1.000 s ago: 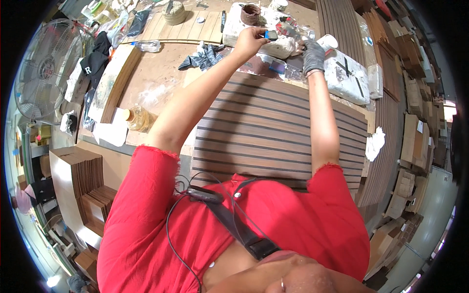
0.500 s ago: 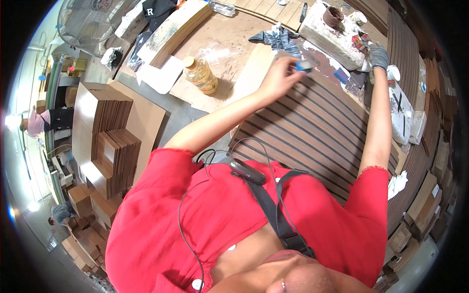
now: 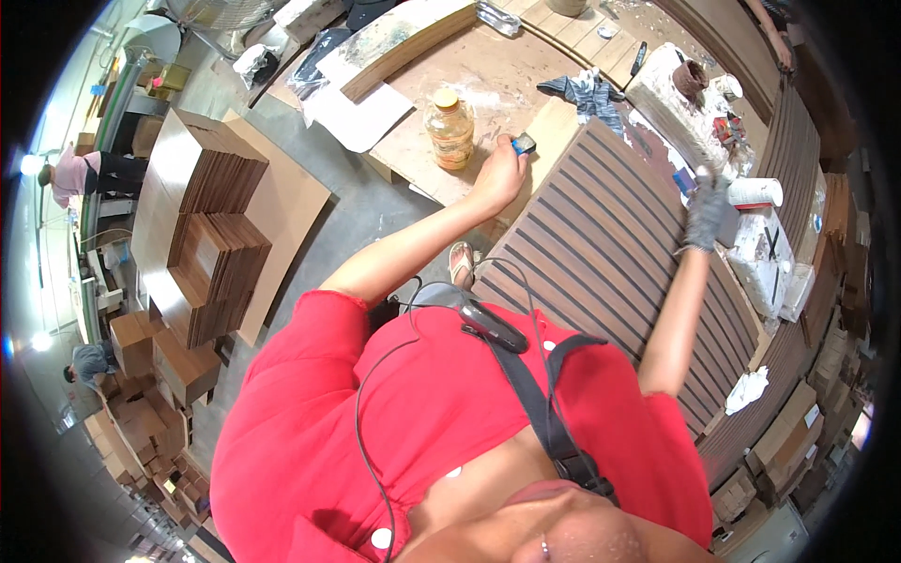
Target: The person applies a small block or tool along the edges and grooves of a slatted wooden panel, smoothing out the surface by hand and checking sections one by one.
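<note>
My bare left hand (image 3: 502, 175) is closed around a small blue-and-dark block (image 3: 525, 144), beside the far left edge of a slatted wood panel (image 3: 601, 244). A bottle of yellowish liquid with a yellow cap (image 3: 450, 129) stands just left of that hand. In a grey glove, my right hand (image 3: 704, 218) hangs by the panel's far right edge, close to a small blue piece (image 3: 684, 179). Motion smears its fingers, so whether they hold anything is unclear. A pair of grey gloves (image 3: 587, 97) lies beyond the panel.
A white paint-smeared block (image 3: 662, 89) bears a brown pot (image 3: 690, 79) and a red item (image 3: 727, 129). White cylinder (image 3: 755, 192) lies right of my glove. Stacked brown panels (image 3: 211, 225) stand at left. Another person's arm (image 3: 771, 39) shows at the far right.
My right hand has come back from the red item toward the panel's edge. My left hand has moved left, nearer the bottle, still with the small block. The view has shifted.
</note>
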The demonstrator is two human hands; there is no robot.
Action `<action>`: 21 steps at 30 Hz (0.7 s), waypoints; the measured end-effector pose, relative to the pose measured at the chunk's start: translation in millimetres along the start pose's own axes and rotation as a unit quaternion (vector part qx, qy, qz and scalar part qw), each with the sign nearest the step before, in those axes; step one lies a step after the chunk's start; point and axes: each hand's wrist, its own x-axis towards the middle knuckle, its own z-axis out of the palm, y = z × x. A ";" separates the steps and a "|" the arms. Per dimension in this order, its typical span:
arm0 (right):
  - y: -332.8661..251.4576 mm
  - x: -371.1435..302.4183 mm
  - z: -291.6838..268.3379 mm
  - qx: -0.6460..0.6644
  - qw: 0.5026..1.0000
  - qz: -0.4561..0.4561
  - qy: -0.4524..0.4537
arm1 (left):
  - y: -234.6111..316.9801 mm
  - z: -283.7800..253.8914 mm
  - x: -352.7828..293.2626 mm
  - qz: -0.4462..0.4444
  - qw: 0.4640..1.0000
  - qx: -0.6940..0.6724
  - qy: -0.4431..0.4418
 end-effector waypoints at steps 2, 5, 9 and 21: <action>-6.6 -53.8 18.4 0.062 0.995 0.065 -0.035 | -5.6 -3.2 2.0 -0.022 0.999 0.026 -0.036; -19.4 -119.5 44.3 0.122 0.988 0.067 -0.069 | -6.3 -8.3 2.4 -0.005 0.998 0.038 -0.048; -47.8 -174.8 64.7 0.144 0.980 0.067 -0.123 | 15.6 -18.3 -9.3 0.079 0.993 -0.082 -0.041; -79.2 -221.0 107.5 0.572 0.755 0.272 -0.171 | 78.8 -41.4 -64.2 0.130 0.971 -0.108 -0.171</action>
